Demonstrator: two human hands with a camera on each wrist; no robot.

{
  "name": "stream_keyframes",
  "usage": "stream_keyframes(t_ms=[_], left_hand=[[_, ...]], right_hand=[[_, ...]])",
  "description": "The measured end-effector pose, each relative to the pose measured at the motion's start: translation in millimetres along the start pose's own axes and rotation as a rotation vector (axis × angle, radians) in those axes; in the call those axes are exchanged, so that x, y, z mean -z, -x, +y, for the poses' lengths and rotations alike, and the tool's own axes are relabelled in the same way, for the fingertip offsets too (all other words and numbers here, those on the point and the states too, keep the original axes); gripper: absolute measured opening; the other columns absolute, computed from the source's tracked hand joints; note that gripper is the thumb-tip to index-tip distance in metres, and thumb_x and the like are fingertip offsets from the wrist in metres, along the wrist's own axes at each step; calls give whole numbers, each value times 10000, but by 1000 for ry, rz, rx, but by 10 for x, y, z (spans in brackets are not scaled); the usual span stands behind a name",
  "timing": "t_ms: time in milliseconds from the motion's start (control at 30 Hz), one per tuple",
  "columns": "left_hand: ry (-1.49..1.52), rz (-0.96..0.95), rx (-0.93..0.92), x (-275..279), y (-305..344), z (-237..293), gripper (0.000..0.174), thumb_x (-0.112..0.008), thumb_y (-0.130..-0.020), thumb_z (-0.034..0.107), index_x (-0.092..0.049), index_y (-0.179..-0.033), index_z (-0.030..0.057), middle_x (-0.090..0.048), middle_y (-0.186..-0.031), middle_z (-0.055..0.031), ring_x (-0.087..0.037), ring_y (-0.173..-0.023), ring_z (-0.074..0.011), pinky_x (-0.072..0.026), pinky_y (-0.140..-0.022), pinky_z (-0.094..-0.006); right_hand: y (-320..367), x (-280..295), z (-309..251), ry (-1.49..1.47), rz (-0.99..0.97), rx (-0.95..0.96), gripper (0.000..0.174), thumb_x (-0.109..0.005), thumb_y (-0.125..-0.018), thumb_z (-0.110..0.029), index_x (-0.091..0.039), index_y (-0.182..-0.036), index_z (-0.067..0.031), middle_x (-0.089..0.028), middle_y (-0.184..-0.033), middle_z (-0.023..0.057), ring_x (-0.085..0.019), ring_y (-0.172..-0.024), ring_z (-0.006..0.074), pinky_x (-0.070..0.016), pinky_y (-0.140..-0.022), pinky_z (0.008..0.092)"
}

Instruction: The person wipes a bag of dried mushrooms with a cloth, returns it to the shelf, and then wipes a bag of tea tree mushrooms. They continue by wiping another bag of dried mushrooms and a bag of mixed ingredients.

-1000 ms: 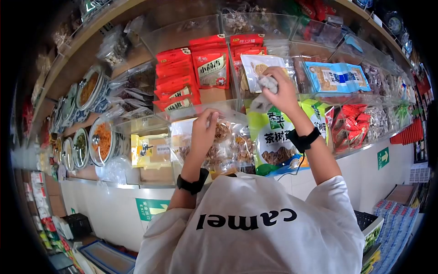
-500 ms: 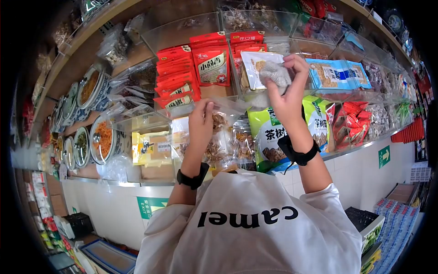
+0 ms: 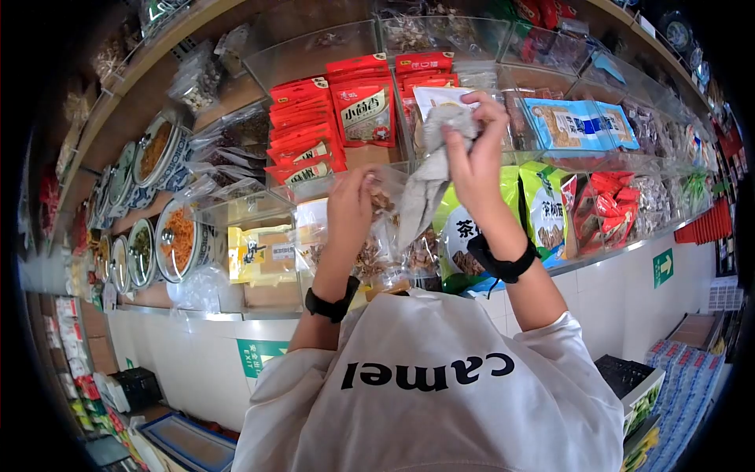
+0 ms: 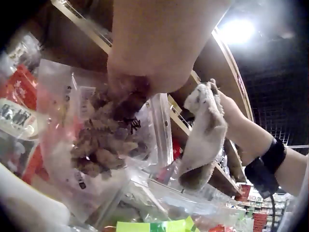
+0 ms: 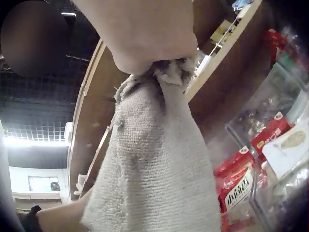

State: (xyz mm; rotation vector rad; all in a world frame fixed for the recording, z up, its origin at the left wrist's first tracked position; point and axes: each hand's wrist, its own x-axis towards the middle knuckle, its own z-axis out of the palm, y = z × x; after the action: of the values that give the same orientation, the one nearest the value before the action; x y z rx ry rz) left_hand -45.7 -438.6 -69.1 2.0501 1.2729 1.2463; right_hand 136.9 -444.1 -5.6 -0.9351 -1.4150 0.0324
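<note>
My right hand (image 3: 480, 161) grips a grey-white terry cloth (image 3: 425, 189) by its bunched upper end. The rest of the cloth dangles toward my left hand, and its ribbed weave fills the right wrist view. With curled fingers, my left hand (image 3: 351, 203) holds the top of a clear plastic bag (image 4: 99, 150) of brown dried mushrooms. In the left wrist view that bag hangs below the hand, and the cloth hangs apart from it to the right. The left fingertips are mostly hidden behind the hand.
Clear dividers split the counter into bins. Red spice packets (image 3: 366, 114) stand behind my hands, green mushroom bags (image 3: 546, 204) at right and a blue packet (image 3: 582, 126) beyond. Yellow packets (image 3: 259, 256) and lidded bowls, one with orange shreds (image 3: 179, 240), lie left.
My right hand has drawn the cloth left, away from the white packet, and the cloth now hangs longer, less bunched. The left hand has shifted slightly up and right.
</note>
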Motion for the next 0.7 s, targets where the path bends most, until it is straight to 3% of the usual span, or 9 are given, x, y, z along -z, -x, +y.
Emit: stream_keyframes(t_ms=[67, 167, 267, 433, 500, 700], left_hand=[[50, -11, -50, -74, 38, 75, 161, -451, -864, 81, -548, -984, 36, -593, -855, -175, -554, -787, -352, -428, -682, -399], [133, 104, -34, -133, 67, 143, 172, -481, -836, 14, -530, -1000, 22, -594, -860, -174, -570, -803, -355, -444, -694, -367], [184, 136, 17, -74, 58, 111, 164, -492, -833, 18, -529, -993, 13, -595, -837, -175, -597, -767, -323, -452, -661, -339], [230, 80, 13, -36, 32, 205, 138, -502, -839, 39, -538, -972, 22, -589, -797, -172, -610, -712, -272, -450, -622, -308], [259, 60, 18, -37, 34, 216, 126, -501, -846, 53, -542, -961, 22, -584, -780, -172, -607, -692, -253, -446, -613, -302], [146, -65, 71, -14, 43, 218, 114, -472, -876, 96, -536, -904, 6, -527, -674, -167, -546, -596, -190, -425, -582, -290]], right_hand=[[130, -145, 45, 87, -130, -158, 320, -600, -749, -86, -407, -987, 3, -425, -1073, 193, -431, -1015, 350, -333, -907, 395], [316, -205, 2, 32, -559, -178, 476, -653, -738, -223, -459, -1114, -4, -447, -1146, 177, -428, -1091, 339, -338, -932, 393], [323, -164, -144, -169, -661, -300, 466, -646, -733, -165, -454, -1138, -36, -427, -1198, 170, -417, -1127, 317, -327, -949, 366], [389, -126, 26, -157, -685, -306, 349, -633, -675, -108, -533, -991, 3, -530, -1031, 177, -515, -929, 352, -424, -815, 377], [420, -119, 11, 63, -620, -173, 275, -607, -650, -79, -543, -899, 18, -564, -930, 175, -529, -861, 352, -437, -755, 395], [586, -141, 26, 144, -564, -133, 199, -587, -649, -67, -536, -818, 25, -572, -854, 171, -530, -848, 340, -431, -732, 396]])
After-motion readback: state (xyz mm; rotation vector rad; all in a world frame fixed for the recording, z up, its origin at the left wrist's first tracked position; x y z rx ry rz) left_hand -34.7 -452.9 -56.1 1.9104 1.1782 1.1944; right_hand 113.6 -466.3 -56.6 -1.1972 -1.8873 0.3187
